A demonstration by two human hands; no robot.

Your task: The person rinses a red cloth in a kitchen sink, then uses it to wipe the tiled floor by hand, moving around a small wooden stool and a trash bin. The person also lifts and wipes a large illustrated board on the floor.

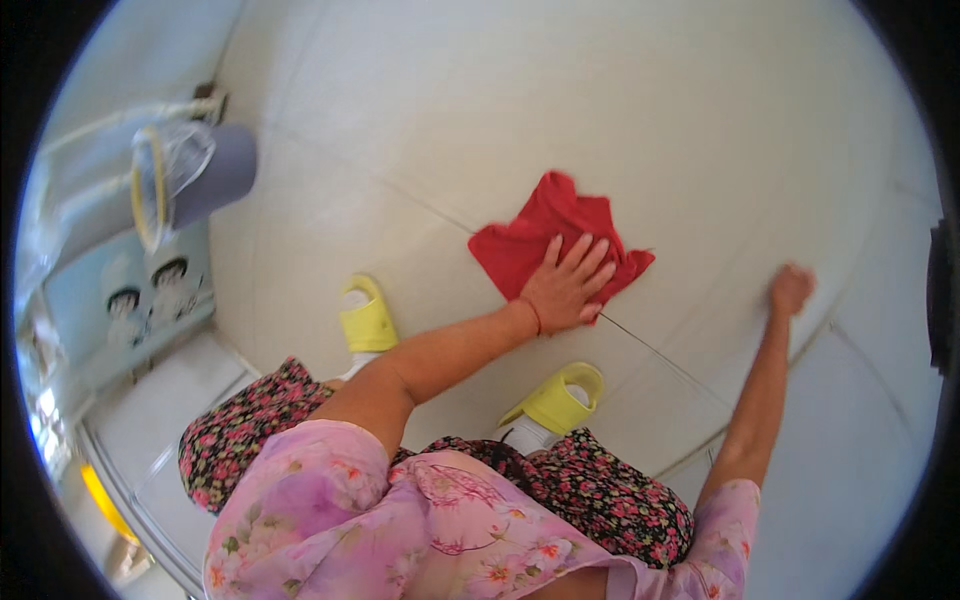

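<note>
A crumpled red cloth [536, 229] lies on the pale tiled floor in front of me. Flat on its lower right part rests my left hand [566, 289], palm down with the fingers a little spread and a thin red band at the wrist. Off to the right, my right hand [793, 289] is curled into a fist at or just above the floor; nothing shows in it, and it is slightly blurred. Between my feet and the cloth, dark joint lines cross the tiles [645, 341].
My feet wear yellow-green slippers [367, 322], the right one [559, 405] close below the cloth. At the left lies or stands a grey-purple bin [229, 172] with a clear liner and yellow ring. Below it is a panel [161, 292] with cartoon figures. A dark object [937, 296] shows at the right rim.
</note>
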